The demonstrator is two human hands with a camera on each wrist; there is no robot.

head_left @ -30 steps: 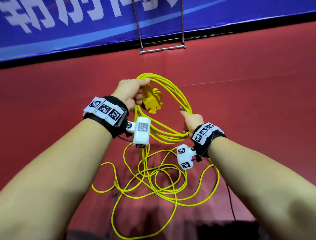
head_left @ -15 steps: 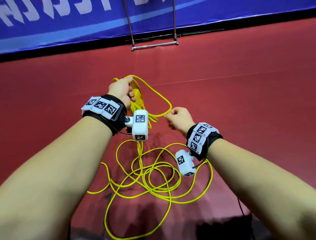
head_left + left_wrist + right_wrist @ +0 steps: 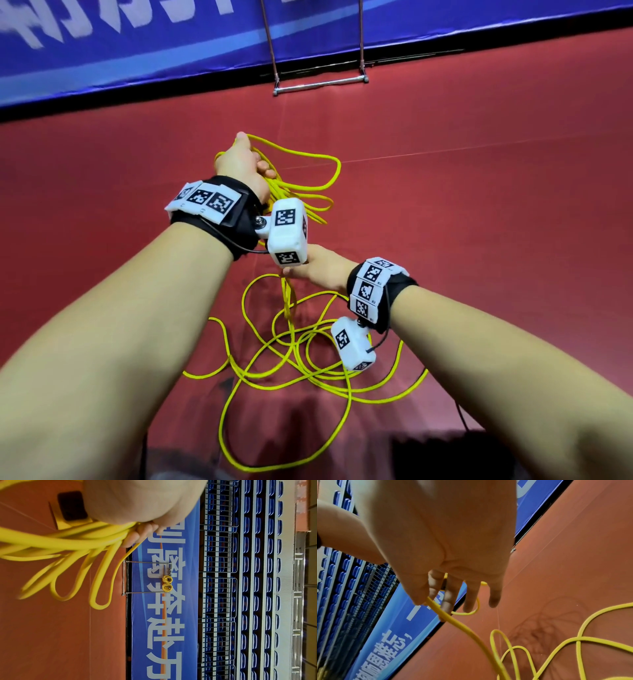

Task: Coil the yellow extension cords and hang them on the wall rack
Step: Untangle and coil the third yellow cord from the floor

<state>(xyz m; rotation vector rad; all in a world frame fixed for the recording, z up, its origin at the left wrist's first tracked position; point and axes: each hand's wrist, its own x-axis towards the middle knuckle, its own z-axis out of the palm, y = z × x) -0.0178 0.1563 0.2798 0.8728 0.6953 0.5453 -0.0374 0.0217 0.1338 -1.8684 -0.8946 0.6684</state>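
The left hand (image 3: 243, 164) is raised at the far side of the scene, fingers curled round a bundle of loops (image 3: 301, 192) of the yellow extension cord (image 3: 291, 359); the loops spill to the right of that fist and droop; the rest of the cord lies slack in a tangle on the red floor (image 3: 479, 222), near and below both hands. The right hand (image 3: 318, 272) sits lower and nearer, just under the left wrist camera, and is the closer of the 2 to the loose run; the strand rises roughly vertically from the tangle to it, so the next loop likely travels up and away toward the left fist.

The head view hides the right fingers; the right wrist view shows them fairly straight and spread, with the thumb and a finger (image 3: 435, 585) lightly nipping the strand (image 3: 453, 620). The left wrist view alone shows the wall rack (image 3: 147, 577) against the blue banner (image 3: 164, 628), with 2 small yellow coils (image 3: 167, 583) already hanging on it, well apart from the hands.
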